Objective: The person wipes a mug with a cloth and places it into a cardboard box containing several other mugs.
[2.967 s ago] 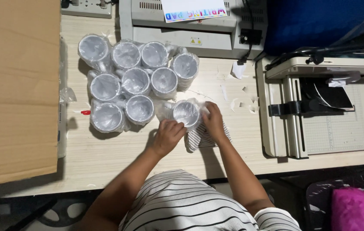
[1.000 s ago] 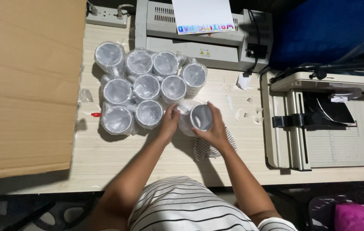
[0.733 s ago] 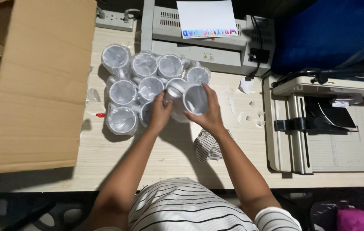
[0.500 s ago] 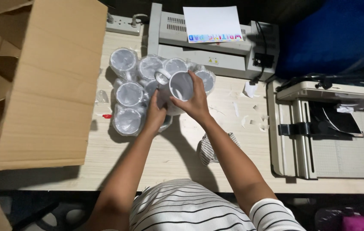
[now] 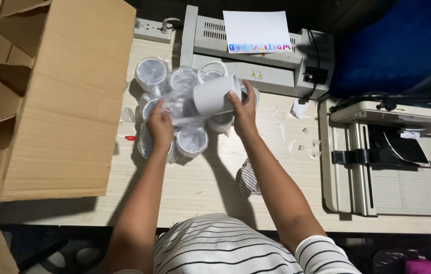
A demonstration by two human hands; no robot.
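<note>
While the right hand [image 5: 242, 109] grips a white mug [image 5: 214, 94] by its base end, fingers closed around the rim of that end, the mug lies on its side in the air above the cluster of wrapped mugs [image 5: 175, 111]. Its long axis runs roughly left to right across the view, tilted slightly, with the base toward the right hand and the other end pointing left into a clear plastic bag [image 5: 177, 109]. The handle sticks up toward the far side of the surface [image 5: 215, 187], a white loop above the mug's body.

The left hand [image 5: 160, 127] pinches the plastic bag, fingers closed on the crumpled film just to the left of the mug, and sits over the near-left mugs in the cluster. Whether the mug's left end is inside the bag or just at its edge cannot be told.

The other mugs stand upright on the pale wooden surface, openings facing up, each in clear wrap. A large cardboard box [image 5: 58, 96] lies open on the left, just beside them. Behind them sits a grey laminator [image 5: 256, 61] with a sheet of paper [image 5: 257, 30] on top, and a paper cutter [image 5: 393, 157] stands at the right. A striped cloth [image 5: 248, 180] lies under the right forearm.
</note>
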